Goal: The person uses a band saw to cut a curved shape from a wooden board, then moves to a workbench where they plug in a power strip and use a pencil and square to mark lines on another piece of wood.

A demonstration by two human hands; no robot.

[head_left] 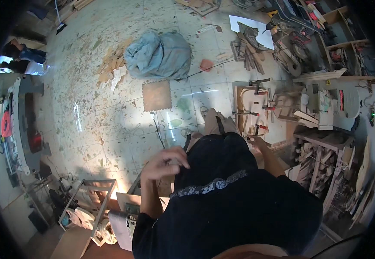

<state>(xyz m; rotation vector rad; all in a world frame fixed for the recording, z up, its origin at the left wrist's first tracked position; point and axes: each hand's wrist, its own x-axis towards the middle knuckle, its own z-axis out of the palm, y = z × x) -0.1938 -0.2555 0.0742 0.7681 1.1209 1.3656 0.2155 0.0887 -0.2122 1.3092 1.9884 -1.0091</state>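
Observation:
My left hand (166, 164) is raised in front of my black shirt, its fingers loosely bent and partly apart, with nothing visible in them. My right hand (256, 141) reaches down on the right to the near edge of a pale wooden workpiece (248, 96) with a raised brown wooden edge. Right beside its fingers is a bar clamp (261, 128) with a red handle; whether they grip it is too small to tell. Another bar clamp (250, 114) and a third clamp (270, 108) lie across the workpiece, farther from my hand.
A bulging blue-grey cloth bundle (159, 54) lies on the tiled floor by a brown square mat (157, 96). Wood offcuts (250, 54) are piled at the far right. A rack of scrap wood (321, 162) stands right, a wooden frame (97, 196) near left. A person (25, 54) is far left.

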